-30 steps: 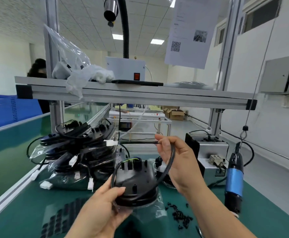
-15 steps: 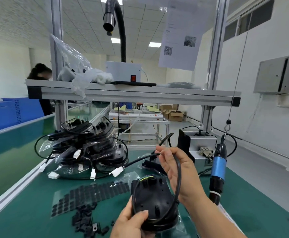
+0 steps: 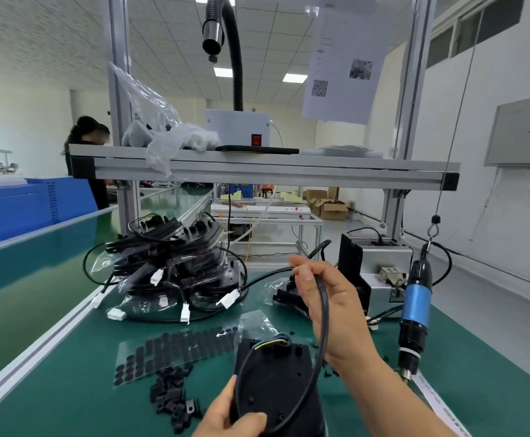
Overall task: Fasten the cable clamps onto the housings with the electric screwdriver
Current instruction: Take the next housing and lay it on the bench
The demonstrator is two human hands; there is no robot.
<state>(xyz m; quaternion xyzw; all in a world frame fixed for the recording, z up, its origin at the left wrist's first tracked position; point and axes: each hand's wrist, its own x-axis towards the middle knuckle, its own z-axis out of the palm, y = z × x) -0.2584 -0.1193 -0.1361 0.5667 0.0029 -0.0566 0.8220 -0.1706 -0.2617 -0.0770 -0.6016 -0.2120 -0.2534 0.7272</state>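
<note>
The left hand (image 3: 225,417) grips the lower edge of a dark, rounded black plastic housing (image 3: 273,380), thumb curled over its face, and holds it tilted above the green bench mat (image 3: 68,389) at the near edge. The right hand (image 3: 342,313) is raised behind it with its fingers pinched around the housing's thin black cable (image 3: 326,313), which loops down round the housing and runs off left to a white plastic connector (image 3: 230,299). A loose heap of small black plastic cable clamps (image 3: 172,398) lies on the mat just left of the housing, beside a clear sheet of black round pads (image 3: 175,348). Farther back sits a pile of bagged black housings with cables (image 3: 175,266). The blue-and-black electric screwdriver (image 3: 415,313) hangs upright to the right, apart from both hands
</note>
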